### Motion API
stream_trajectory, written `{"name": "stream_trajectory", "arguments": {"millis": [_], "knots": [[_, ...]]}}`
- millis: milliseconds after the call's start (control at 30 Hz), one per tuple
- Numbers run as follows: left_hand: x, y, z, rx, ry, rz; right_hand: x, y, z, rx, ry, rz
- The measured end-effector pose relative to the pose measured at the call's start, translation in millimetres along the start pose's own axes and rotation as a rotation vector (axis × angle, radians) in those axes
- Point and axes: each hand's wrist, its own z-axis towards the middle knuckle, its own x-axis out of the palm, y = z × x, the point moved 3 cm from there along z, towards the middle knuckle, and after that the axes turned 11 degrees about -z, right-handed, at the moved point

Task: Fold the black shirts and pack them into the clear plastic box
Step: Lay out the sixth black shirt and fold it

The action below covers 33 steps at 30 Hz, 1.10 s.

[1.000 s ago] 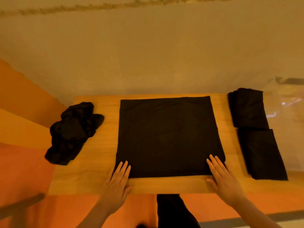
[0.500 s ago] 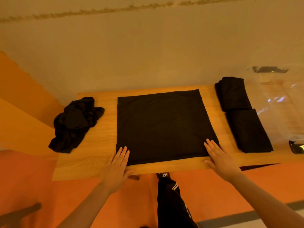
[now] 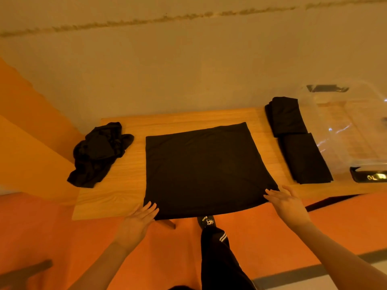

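We are mid-fold on the flat shirt point(image 3: 201, 168) at frame centre — left hand point(image 3: 137, 221) and right hand point(image 3: 288, 203), grip wide, holding nothing; next, pinch its near corners.

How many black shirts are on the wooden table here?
4: a crumpled black shirt at left, a flat half-folded black shirt in the middle, two folded black shirts at right, far and near. The crumpled heap may hide more.

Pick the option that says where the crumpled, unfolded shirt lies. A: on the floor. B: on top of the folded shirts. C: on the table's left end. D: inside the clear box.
C: the crumpled shirt lies in a heap on the left end of the table, left of the spread shirt.
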Motion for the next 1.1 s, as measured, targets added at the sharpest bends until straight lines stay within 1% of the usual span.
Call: {"name": "stream_trajectory", "arguments": {"millis": [67,133,233,300,367,533,667,767,833,967,1067,1100], "knots": [[-5.7,-5.3,-1.2,0.028,0.027,-0.033,-1.8,0.0,1.3,-0.040,-0.010,0.002],[-4.1,-11.1,-2.6,0.001,0.049,-0.033,-1.4,0.7,-1.3,-0.040,0.009,0.007],[7.6,-12.9,-2.5,-0.045,-0.010,0.013,6.5,3.9,-7.6,0.010,-0.002,0.029],[11.0,-14.3,0.1,-0.072,-0.042,0.036,10.3,6.5,-12.1,0.054,-0.064,0.044],[12.9,-13.8,0.3,-0.052,-0.080,0.051,11.9,11.0,-15.8,0.062,-0.135,0.028],[7.7,-10.8,0.5,0.003,-0.158,0.071,14.0,14.9,-11.0,0.109,-0.148,0.000],[9.4,-7.8,2.0,-0.028,-0.133,0.077,9.0,14.9,-7.7,0.100,-0.147,-0.002],[11.8,-6.6,4.4,0.032,-0.191,0.098,9.3,12.9,-9.6,0.056,-0.171,-0.011],[8.1,-6.4,5.3,0.045,-0.176,0.103,9.3,8.9,-11.1,0.043,-0.162,0.002],[2.5,-9.8,-1.0,0.010,-0.145,0.071,6.6,4.3,-11.6,0.006,-0.151,0.017],[9.7,-13.1,-2.8,-0.147,0.001,-0.024,6.8,8.1,-9.3,0.021,-0.169,0.048],[10.1,-15.8,-1.2,-0.165,-0.027,-0.043,7.8,8.3,-8.9,0.032,-0.187,0.057]]}}
